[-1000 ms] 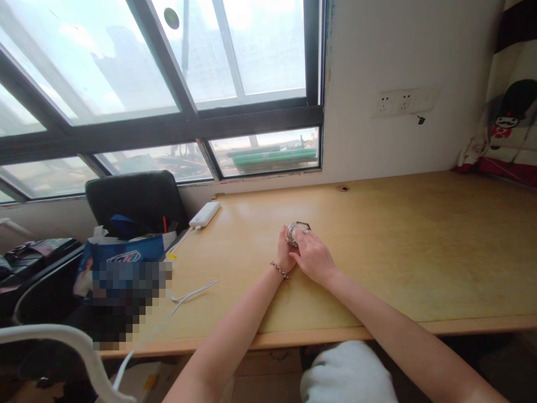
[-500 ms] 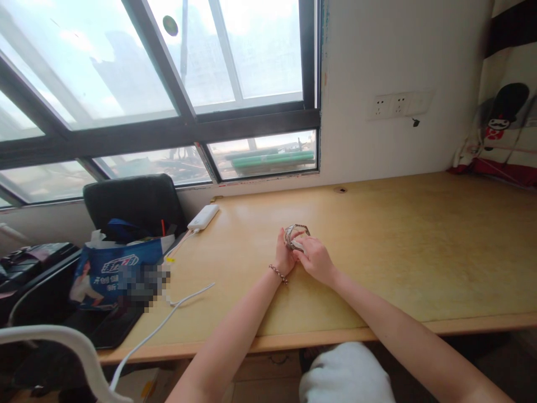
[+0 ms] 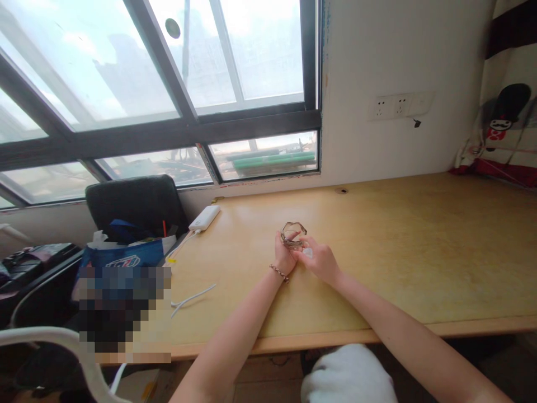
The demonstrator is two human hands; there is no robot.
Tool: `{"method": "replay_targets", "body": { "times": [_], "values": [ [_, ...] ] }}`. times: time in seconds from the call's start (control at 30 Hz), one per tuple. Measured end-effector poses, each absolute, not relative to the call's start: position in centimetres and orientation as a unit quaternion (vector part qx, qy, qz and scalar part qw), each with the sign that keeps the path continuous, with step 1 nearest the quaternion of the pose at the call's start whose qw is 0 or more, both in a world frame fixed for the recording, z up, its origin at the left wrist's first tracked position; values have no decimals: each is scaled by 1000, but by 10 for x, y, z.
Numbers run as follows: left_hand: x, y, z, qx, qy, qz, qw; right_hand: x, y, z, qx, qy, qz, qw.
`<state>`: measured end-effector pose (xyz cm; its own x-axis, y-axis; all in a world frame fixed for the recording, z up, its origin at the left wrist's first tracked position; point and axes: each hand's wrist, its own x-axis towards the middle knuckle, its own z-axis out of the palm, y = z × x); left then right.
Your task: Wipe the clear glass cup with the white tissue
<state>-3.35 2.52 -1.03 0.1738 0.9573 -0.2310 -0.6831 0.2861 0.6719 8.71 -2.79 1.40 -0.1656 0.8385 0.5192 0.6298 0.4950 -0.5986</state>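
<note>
A thin, ring-shaped metallic band (image 3: 292, 244) with an open middle is held above the wooden table (image 3: 398, 252). My left hand (image 3: 285, 253) has its fingers round the band's left and lower side, and a beaded bracelet (image 3: 279, 273) circles that wrist. Close by on the right, my right hand (image 3: 321, 260) pinches a small whitish piece (image 3: 307, 252) beside the band's lower right. The whitish piece is too small to identify.
A white power bank (image 3: 205, 218) with a cable lies at the table's back left. Beyond the left edge are a black chair (image 3: 134, 201) and a blue bag (image 3: 142, 252). A white curved tube (image 3: 54, 334) crosses the lower left. Wall sockets (image 3: 390, 106) are behind the table.
My right hand has drawn slightly right and down from the band, showing the whitish piece in its fingers. The band has tilted, and more of its ring shows.
</note>
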Motion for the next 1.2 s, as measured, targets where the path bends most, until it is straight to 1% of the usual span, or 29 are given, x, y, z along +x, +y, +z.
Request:
{"method": "replay_targets", "body": {
  "times": [0.17,0.4,0.6,0.7,0.83,0.93,1.1,1.2],
  "values": [
    [-29,29,-16,234,328,562,722,86,-23,8,-501,-771,99,380],
    [-30,28,-20,341,323,485,738,94,-16,7,-563,-757,59,327],
    [-28,28,-16,407,367,472,690,104,-3,8,-601,-744,96,275],
    [-24,24,-15,461,389,455,655,112,5,8,-623,-721,112,280],
    [-18,19,-16,539,420,396,613,127,16,6,-643,-697,111,298],
    [-16,16,-16,579,416,368,597,139,26,3,-654,-684,106,307],
    [-15,16,-18,600,413,360,584,171,47,3,-671,-658,92,329],
    [-16,17,-21,606,412,356,580,204,65,5,-688,-649,81,315]
  ]
}}
